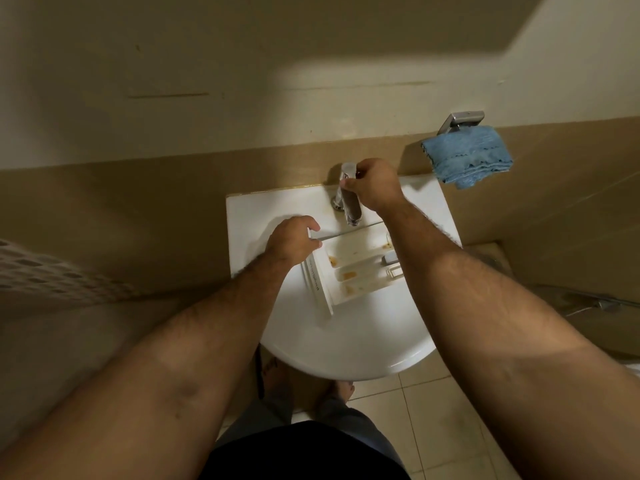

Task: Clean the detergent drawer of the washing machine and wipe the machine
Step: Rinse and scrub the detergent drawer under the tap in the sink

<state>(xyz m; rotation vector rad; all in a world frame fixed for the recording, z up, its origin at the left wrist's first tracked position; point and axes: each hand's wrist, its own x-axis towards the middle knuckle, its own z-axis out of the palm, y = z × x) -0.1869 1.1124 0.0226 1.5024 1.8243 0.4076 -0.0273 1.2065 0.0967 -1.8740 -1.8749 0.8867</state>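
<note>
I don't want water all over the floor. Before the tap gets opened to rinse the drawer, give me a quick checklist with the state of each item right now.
1. Drawer inside the sink: ok, it lies in the basin.
2. Drawer under the tap spout: ok, its far edge sits just below the spout.
3. Left hand steadying the drawer: ok, it grips the front panel's end.
4. Right hand on the tap handle: ok, fingers are on top of it.
5. Water running: cannot tell, no stream visible.
6. Residue facing up for rinsing: ok, orange stains show in the open compartments.
7. Blue cloth ready: ok, it hangs on the wall holder.
</note>
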